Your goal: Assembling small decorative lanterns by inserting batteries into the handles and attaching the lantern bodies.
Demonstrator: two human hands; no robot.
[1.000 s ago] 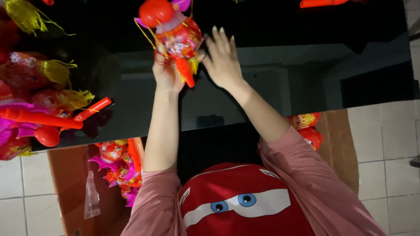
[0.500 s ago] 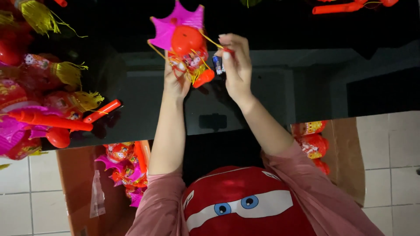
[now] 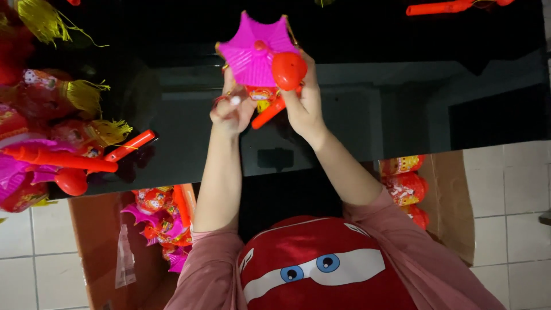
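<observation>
Both my hands hold a toy lantern (image 3: pixel 252 54) up over a glossy black table (image 3: pixel 402 103). The lantern has a pink star-shaped cap facing me, a red ball (image 3: pixel 288 70) at its side and an orange stick handle (image 3: pixel 267 115) below. My left hand (image 3: pixel 229 112) pinches the lantern's lower left part, fingers curled. My right hand (image 3: pixel 304 106) grips the right side, by the red ball and the handle. The lantern's patterned body is mostly hidden behind the cap and my fingers.
A pile of similar lanterns (image 3: pixel 51 143) with yellow tassels and orange sticks lies on the table's left. Cardboard boxes with more lanterns stand on the tiled floor at left (image 3: pixel 160 218) and right (image 3: pixel 407 186). Another orange stick (image 3: pixel 442 7) lies top right.
The lantern has been turned so its pink cap faces me. My right hand went from spread open beside it to gripping it; both hands shifted slightly.
</observation>
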